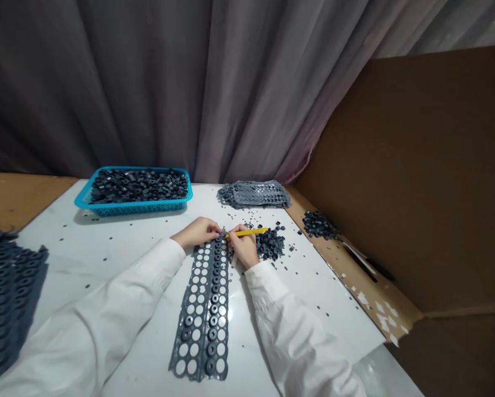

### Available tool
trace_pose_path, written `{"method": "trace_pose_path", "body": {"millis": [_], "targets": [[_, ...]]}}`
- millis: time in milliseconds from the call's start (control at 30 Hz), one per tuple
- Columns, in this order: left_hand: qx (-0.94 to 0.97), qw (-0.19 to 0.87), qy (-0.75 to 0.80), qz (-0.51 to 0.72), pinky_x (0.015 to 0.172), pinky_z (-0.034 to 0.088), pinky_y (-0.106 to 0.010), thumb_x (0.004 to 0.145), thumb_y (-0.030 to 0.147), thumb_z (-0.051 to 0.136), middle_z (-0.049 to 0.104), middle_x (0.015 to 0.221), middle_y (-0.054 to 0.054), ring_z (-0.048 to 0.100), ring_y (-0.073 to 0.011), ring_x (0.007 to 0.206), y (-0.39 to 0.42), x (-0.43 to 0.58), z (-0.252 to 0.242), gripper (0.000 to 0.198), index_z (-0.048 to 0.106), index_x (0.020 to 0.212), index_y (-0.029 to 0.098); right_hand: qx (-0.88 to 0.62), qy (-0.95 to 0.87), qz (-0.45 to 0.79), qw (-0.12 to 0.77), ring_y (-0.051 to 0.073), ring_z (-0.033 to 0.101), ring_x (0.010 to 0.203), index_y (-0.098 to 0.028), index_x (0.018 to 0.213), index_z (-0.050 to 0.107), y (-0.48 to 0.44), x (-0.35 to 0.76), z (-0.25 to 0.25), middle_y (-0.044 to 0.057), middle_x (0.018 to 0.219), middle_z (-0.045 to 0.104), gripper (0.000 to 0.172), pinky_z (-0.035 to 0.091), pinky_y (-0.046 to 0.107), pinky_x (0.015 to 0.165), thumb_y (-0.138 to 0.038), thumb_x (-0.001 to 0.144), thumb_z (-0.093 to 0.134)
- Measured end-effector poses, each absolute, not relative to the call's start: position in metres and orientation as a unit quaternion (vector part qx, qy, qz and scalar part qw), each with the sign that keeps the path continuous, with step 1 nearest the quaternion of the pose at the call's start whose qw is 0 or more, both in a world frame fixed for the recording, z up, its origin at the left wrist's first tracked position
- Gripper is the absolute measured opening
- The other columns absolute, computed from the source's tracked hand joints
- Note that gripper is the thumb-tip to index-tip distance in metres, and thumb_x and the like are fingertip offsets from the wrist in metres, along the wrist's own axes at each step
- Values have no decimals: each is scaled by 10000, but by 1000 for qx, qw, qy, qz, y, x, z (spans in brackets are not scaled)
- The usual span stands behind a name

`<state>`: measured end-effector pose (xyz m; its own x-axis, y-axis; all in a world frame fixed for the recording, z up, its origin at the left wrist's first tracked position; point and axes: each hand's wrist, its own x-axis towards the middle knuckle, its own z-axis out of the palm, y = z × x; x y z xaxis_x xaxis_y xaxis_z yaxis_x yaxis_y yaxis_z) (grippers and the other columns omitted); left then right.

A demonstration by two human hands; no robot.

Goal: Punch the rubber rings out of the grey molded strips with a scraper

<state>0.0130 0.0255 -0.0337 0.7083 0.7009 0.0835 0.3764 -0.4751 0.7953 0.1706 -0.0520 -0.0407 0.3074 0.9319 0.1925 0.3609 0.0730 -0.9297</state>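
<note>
1. Locate the strip (207,303): it lies flat at the lower centre of the frame, its far end under your hands. One column carries dark rings (214,298); most of the other openings show white.
2. Check your left hand (200,231): its fingers are pinched closed on the strip's far end, at the centre of the frame.
3. Check your right hand (243,247): it grips the yellow tool (251,232) like a pen, the tip directed at the same end.
4. Step in hand, as judged: working the tip at the far end of the ringed column. Contact at the tip is too small to confirm.
5. The next move appears to call for a firm left hold and small, controlled tip motion.
6. Note the loose pile (272,245) just right of your right hand, and the filled basket (143,210) at upper left.
</note>
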Motion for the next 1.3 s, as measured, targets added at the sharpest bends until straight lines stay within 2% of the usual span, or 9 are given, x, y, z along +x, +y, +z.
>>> {"method": "trace_pose_path", "body": {"millis": [100, 233, 367, 567, 733, 967, 1300], "targets": [[829, 429, 308, 183, 507, 367, -216, 711, 257, 555, 647, 650, -21, 535, -135, 557, 32, 11, -35, 288, 701, 923, 128, -620, -524, 275, 515, 121, 511, 480, -201, 619, 510, -51, 171, -42, -38, 516, 553, 60, 402, 227, 510, -222, 673, 497], [845, 410, 306, 156, 502, 360, -211, 666, 204, 559, 633, 652, -1, 529, -130, 558, 36, 12, -34, 344, 697, 975, 146, -619, -536, 271, 506, 120, 511, 500, -199, 609, 507, -51, 172, -41, -36, 523, 546, 62, 400, 224, 525, -215, 667, 495], [892, 322, 284, 142, 547, 376, -225, 652, 166, 570, 634, 678, 1, 549, -140, 596, 34, 15, -26, 328, 710, 949, 174, -623, -547, 262, 494, 116, 474, 480, -203, 583, 491, -52, 170, -37, -43, 499, 508, 77, 379, 231, 515, -205, 661, 490], [948, 200, 201, 146, 747, 421, -252, 748, 166, 577, 639, 839, -50, 591, -173, 785, 28, 20, -14, 141, 693, 828, 184, -624, -555, 250, 490, 126, 473, 519, -203, 560, 474, -52, 168, -35, -39, 512, 497, 97, 383, 245, 540, -197, 655, 494], [955, 143, 227, 128, 728, 426, -254, 788, 134, 523, 636, 822, -54, 597, -174, 772, 21, 22, -13, 163, 681, 792, 175, -627, -551, 250, 491, 131, 482, 536, -204, 553, 466, -50, 169, -37, -38, 510, 500, 105, 389, 250, 563, -188, 652, 499], [956, 158, 212, 126, 749, 429, -248, 753, 130, 556, 653, 887, -49, 599, -174, 809, 26, 15, -10, 250, 681, 961, 193, -631, -541, 259, 491, 130, 487, 543, -201, 572, 487, -52, 170, -37, -37, 528, 520, 99, 388, 246, 567, -209, 669, 500], [968, 24, 237, 84, 675, 419, -278, 776, 119, 510, 658, 773, -68, 612, -189, 721, 17, 29, -7, 182, 684, 758, 170, -628, -537, 259, 499, 133, 490, 558, -202, 571, 491, -54, 169, -36, -34, 529, 515, 94, 390, 240, 557, -215, 664, 491]]}}
